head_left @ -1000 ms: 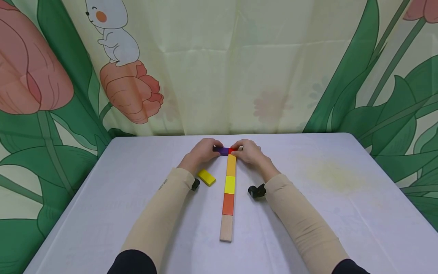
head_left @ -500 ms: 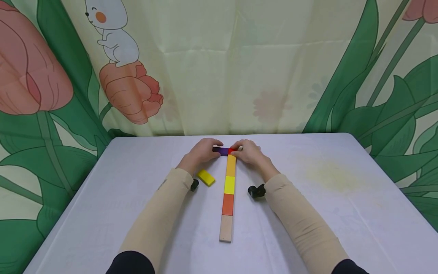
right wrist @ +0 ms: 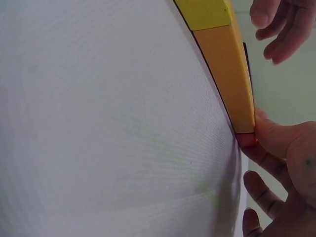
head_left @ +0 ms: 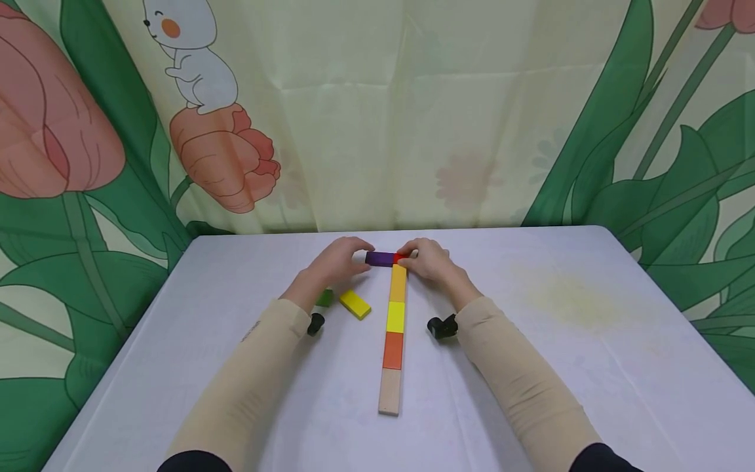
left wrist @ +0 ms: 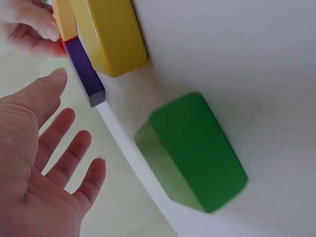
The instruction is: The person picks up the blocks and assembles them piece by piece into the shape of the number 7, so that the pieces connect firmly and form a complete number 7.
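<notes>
A row of flat blocks runs up the table: a plain wood block (head_left: 390, 391), an orange block (head_left: 392, 350), a yellow block (head_left: 396, 317) and an amber block (head_left: 398, 283). At its far end, a red block (head_left: 398, 258) is pinched between thumb and finger of my right hand (head_left: 432, 265). A purple block (head_left: 380, 259) lies crosswise, its right end against the red one. Just left of it is my left hand (head_left: 336, 263), fingers spread and holding nothing; the left wrist view shows a gap between that hand and the purple block (left wrist: 85, 71).
A loose yellow block (head_left: 355, 305) lies left of the row. Beside it, a green block (head_left: 325, 298) is partly hidden by the left wrist; the left wrist view shows this green block (left wrist: 197, 153) whole. A printed curtain (head_left: 354, 131) hangs behind the white-covered table (head_left: 519, 367).
My left hand has let go of the purple block and moved left, bringing the green block into sight. My right hand stays on the red block.
</notes>
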`<action>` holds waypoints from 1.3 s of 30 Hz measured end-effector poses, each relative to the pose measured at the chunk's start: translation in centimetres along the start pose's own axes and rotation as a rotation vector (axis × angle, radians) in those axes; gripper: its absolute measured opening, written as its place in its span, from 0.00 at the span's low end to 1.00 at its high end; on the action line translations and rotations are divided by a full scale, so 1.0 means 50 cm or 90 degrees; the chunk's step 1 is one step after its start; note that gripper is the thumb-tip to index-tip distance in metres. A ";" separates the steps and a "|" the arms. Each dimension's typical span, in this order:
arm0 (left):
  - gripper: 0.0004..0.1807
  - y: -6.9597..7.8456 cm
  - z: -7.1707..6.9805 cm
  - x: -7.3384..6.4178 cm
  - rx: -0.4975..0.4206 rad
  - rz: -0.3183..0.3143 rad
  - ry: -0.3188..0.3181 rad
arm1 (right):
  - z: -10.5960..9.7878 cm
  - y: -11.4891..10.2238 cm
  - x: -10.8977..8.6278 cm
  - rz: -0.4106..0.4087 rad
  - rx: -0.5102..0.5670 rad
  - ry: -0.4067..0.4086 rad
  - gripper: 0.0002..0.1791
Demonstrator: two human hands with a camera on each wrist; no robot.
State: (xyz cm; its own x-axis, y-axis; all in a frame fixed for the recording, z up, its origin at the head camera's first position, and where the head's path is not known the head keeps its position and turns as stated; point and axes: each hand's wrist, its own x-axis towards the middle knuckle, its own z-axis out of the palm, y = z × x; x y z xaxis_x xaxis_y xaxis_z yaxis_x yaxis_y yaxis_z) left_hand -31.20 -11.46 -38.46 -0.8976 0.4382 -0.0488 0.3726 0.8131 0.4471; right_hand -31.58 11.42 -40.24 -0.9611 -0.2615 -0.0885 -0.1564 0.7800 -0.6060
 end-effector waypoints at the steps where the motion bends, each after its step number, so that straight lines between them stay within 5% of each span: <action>1: 0.24 -0.002 -0.001 -0.004 -0.001 0.003 -0.001 | 0.000 0.000 0.000 0.001 0.001 -0.001 0.16; 10: 0.25 -0.009 -0.002 -0.043 -0.031 -0.029 -0.040 | 0.002 0.000 0.001 0.010 0.010 0.003 0.16; 19: 0.25 -0.011 -0.004 -0.077 -0.047 -0.013 -0.093 | 0.001 0.002 0.001 0.000 -0.005 0.009 0.16; 30: 0.26 -0.013 0.001 -0.107 -0.032 0.088 -0.142 | 0.001 0.005 0.001 -0.014 -0.013 0.015 0.16; 39: 0.16 -0.008 0.002 -0.116 -0.016 0.108 -0.162 | 0.001 0.002 -0.001 -0.003 -0.006 0.009 0.16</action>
State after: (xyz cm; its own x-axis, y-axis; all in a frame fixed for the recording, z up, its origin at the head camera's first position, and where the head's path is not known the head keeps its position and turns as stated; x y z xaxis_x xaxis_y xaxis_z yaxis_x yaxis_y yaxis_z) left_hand -26.13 -14.29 -38.43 -0.7345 0.6510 -0.1919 0.5034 0.7121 0.4894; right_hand -31.55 11.51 -40.35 -0.9635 -0.2571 -0.0747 -0.1627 0.7838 -0.5994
